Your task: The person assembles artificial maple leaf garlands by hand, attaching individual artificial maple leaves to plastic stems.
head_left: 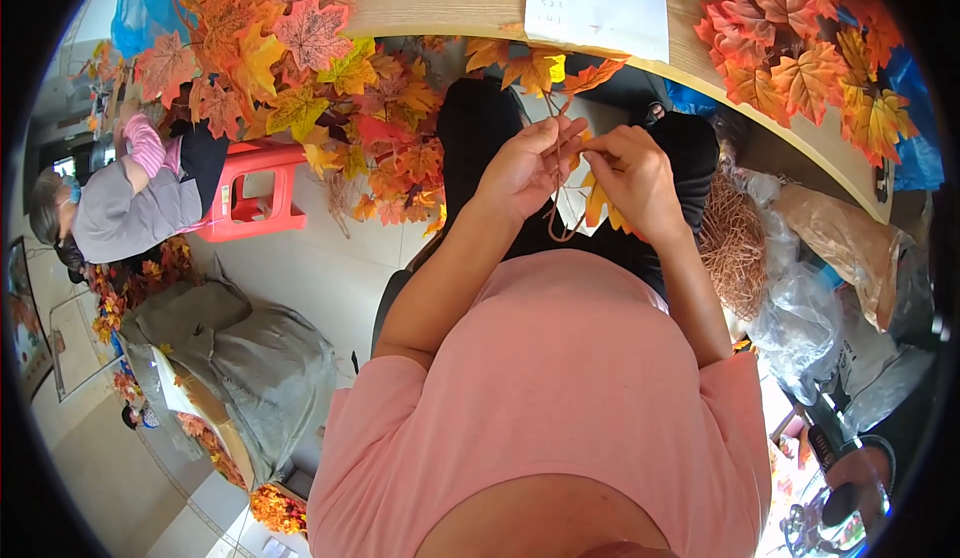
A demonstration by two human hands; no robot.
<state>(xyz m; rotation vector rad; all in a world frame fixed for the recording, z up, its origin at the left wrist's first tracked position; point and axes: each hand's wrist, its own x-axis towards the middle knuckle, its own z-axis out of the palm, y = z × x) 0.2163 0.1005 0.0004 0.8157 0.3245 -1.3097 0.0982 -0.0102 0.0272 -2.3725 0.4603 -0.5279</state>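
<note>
Both of my hands are close together over my lap, just below the table edge. My left hand (522,165) is closed around a thin brown garland stem (558,220), which hangs in a narrow loop below the fingers. Fingertips pinched, my right hand (637,173) works at the same garland; the exact spot it grips is hidden. A yellow-orange artificial maple leaf (597,201) shows between that hand and my dark trousers. Above the hands, orange artificial leaves (532,66) hang at the table edge where the stem runs up.
Maple leaf garlands (320,33) spill over the table (430,3) at left; another leaf bunch (785,33) lies at right. A paper sheet (600,3) hangs over the edge. Brown stems (733,243) and plastic bags (800,308) sit at right. A person (135,198) works near a red stool (255,193).
</note>
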